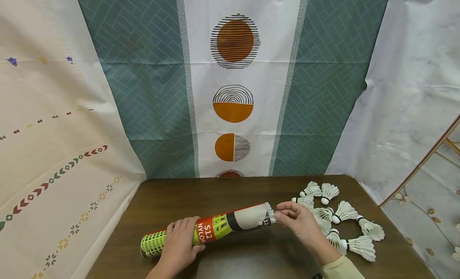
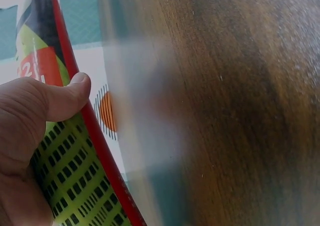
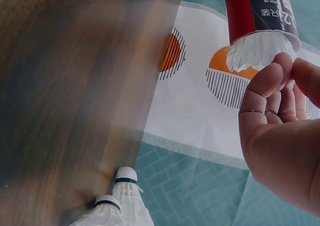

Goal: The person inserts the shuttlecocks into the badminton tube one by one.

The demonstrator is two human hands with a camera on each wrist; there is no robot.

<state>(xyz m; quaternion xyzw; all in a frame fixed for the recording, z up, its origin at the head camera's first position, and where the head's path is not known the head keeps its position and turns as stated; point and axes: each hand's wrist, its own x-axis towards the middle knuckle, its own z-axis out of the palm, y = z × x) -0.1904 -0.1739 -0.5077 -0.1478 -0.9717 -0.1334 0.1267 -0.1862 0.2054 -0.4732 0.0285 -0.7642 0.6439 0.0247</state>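
Observation:
My left hand (image 1: 179, 241) grips a shuttlecock tube (image 1: 212, 227) around its yellow-green lower half, and the thumb lies across it in the left wrist view. The tube, printed "S12 NYLON", is tilted with its open end up toward the right. From that end sticks the white feather skirt of a shuttlecock (image 3: 255, 51); its cork is hidden inside. My right hand (image 1: 296, 221) pinches the edge of this skirt between thumb and fingertips, just outside the tube mouth. Seen from the right wrist, the other fingers (image 3: 272, 103) curl below the rim.
Several loose white shuttlecocks (image 1: 345, 212) lie in a cluster on the right side of the brown wooden table (image 1: 172, 195), near my right forearm. A patterned cloth (image 1: 237, 111) hangs behind the table's far edge, with pale cloths at both sides.

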